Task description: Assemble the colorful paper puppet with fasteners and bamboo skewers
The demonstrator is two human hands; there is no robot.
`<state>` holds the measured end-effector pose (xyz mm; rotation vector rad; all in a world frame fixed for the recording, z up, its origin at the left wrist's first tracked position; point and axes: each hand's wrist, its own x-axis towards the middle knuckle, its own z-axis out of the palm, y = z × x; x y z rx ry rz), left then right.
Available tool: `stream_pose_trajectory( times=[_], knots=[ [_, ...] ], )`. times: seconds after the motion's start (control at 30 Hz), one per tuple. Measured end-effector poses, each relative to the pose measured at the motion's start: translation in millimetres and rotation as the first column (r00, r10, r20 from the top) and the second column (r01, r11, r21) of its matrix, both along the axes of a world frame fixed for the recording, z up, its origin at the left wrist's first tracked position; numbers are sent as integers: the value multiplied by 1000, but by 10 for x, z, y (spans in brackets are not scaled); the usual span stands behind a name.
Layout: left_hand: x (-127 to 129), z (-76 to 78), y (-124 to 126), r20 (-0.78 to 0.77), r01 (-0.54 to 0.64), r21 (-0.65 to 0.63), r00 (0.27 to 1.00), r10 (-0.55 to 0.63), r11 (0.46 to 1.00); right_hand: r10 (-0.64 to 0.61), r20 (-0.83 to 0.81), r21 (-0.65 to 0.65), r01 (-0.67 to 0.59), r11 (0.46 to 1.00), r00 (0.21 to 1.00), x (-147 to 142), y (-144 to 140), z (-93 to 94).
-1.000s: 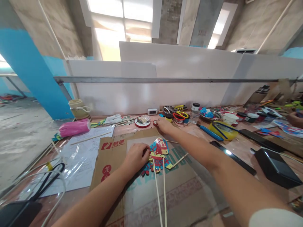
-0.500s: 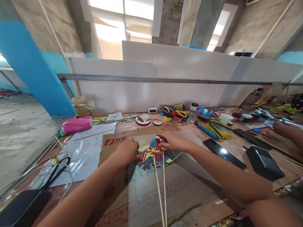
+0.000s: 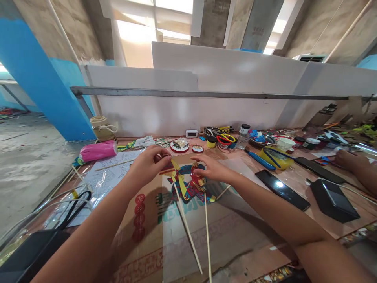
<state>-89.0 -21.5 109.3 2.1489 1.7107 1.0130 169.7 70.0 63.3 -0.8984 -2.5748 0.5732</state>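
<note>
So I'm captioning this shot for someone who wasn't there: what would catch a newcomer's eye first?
Most likely the bright red, blue and yellow paper puppet at the centre, pinched between the left hand and the right hand above a cardboard sheet, its two thin sticks trailing toward the camera. Next, the pink roll at the left and the colourful scissors at the back.

A single head-worn camera looks forward and slightly down from the person's own place, close over the worktop (image 3: 265, 236). Both forearms reach in from the lower edge. The wide lens faces a white partition (image 3: 235, 90) behind the worktop and takes in the windows (image 3: 153, 23) above.
</note>
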Motion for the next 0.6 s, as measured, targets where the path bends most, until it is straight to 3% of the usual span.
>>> stream_pose_trajectory(
  times=[0.1,0.2,0.33,0.43,0.5,0.53,0.6],
  knots=[
    [13,122,-97,173,-19,139,985,-5,990,90,-42,5,-90,996,995,-200,-76,204],
    [73,182,-176,185,-15,227,982,-28,974,171,-99,-87,-180,980,980,-453,-186,358],
    [82,195,-208,165,-1,300,985,-51,954,248,-197,-182,-284,941,948,-777,-267,389],
    [-37,205,-187,299,-212,406,950,90,889,93,-443,-258,-226,939,892,-922,-249,411],
    [-136,230,-173,399,-311,394,905,144,865,-54,-609,-299,-166,939,792,-962,-228,481],
    [-175,243,-170,421,-284,346,899,122,894,-111,-670,-317,-147,937,734,-969,-222,527],
    [-210,262,-166,404,-80,170,915,5,982,-193,-759,-347,-135,928,622,-969,-223,619]
  ],
)
